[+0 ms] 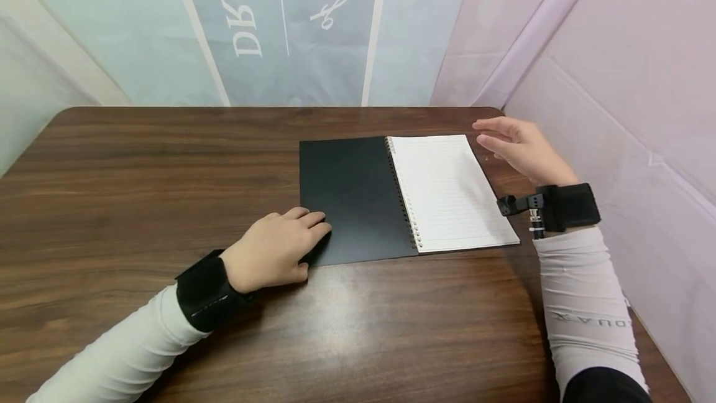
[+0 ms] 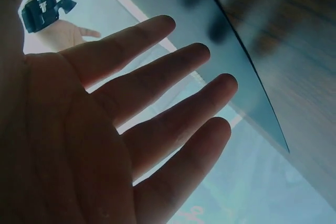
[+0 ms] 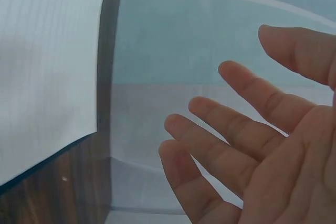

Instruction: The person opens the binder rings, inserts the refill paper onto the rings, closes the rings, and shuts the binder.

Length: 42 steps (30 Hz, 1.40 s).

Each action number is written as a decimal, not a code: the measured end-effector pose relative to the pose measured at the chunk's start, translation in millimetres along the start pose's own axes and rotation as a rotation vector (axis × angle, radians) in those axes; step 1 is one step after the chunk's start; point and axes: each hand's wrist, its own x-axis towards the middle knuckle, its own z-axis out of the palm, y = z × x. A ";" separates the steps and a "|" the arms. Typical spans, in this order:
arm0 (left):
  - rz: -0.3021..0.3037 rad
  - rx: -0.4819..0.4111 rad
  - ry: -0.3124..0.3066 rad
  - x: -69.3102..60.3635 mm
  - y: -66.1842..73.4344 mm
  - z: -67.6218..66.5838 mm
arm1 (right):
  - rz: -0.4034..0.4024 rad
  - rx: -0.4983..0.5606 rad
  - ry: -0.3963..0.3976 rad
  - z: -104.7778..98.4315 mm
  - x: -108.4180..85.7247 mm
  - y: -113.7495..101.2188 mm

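Note:
A spiral notebook lies open on the table, its black cover (image 1: 358,198) on the left and a white lined page (image 1: 453,194) on the right. Over the cover's lower left corner is my left hand (image 1: 274,249), fingers extended and slightly spread; whether the fingertips touch the cover I cannot tell. My right hand (image 1: 526,151) is held in the air beyond the page's upper right edge, fingers loosely bent and holding nothing. In the right wrist view, the lined page (image 3: 47,72) lies to the left of that hand, apart from it.
The notebook rests on a dark wood-grain table (image 1: 140,185). A blue-green cloth with white lettering (image 1: 296,36) hangs behind the table's far edge, and a pale pink sheet (image 1: 632,98) hangs along the right side. Both wrists wear black straps (image 1: 207,291).

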 end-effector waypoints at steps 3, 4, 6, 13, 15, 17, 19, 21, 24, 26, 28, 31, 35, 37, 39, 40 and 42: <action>-0.008 0.019 -0.009 -0.2 1.3 1.7 | 0.038 -0.020 -0.055 3.8 7.0 9.2; -0.004 0.025 0.000 -0.5 1.7 2.5 | 0.057 -0.024 -0.075 5.3 8.8 11.8; 0.009 0.033 0.021 -1.3 2.4 3.6 | 0.095 -0.015 -0.123 7.6 11.6 16.2; 0.071 0.090 0.083 -0.3 1.4 3.2 | 0.145 -0.092 -0.277 12.6 18.6 28.0; 0.084 0.086 0.073 1.3 0.8 1.3 | 0.142 -0.142 -0.308 14.6 20.1 31.2; 0.092 0.072 0.049 3.3 0.3 -1.4 | 0.137 -0.169 -0.333 16.5 20.8 33.6; 0.097 0.065 0.025 4.9 0.1 -3.6 | 0.141 -0.186 -0.348 17.9 20.9 34.8; 0.100 0.056 0.008 5.8 0.0 -4.4 | 0.137 -0.191 -0.359 18.7 20.9 35.2; 0.099 0.043 0.011 6.1 1.0 -2.9 | 0.123 -0.197 -0.367 19.5 21.4 34.6; 0.091 0.038 0.012 6.9 2.7 -1.2 | 0.118 -0.204 -0.372 19.6 21.6 33.6; 0.082 0.042 0.008 7.9 5.2 -0.6 | 0.115 -0.211 -0.373 20.0 22.1 32.5; 0.083 0.055 -0.002 8.9 8.6 -1.9 | 0.105 -0.226 -0.373 21.0 22.7 31.7; 0.105 0.054 0.004 10.4 10.9 -4.2 | 0.084 -0.247 -0.358 23.0 24.2 33.6; 0.112 0.050 0.005 11.3 11.7 -5.0 | 0.087 -0.248 -0.355 23.7 24.6 34.8; 0.117 0.058 0.003 11.9 12.5 -4.5 | 0.096 -0.242 -0.355 24.8 24.4 35.7; 0.117 0.058 0.000 11.8 13.1 -3.5 | 0.099 -0.236 -0.356 25.7 24.3 36.0; 0.118 0.067 0.000 11.0 14.9 -0.7 | 0.110 -0.223 -0.363 28.1 23.9 36.8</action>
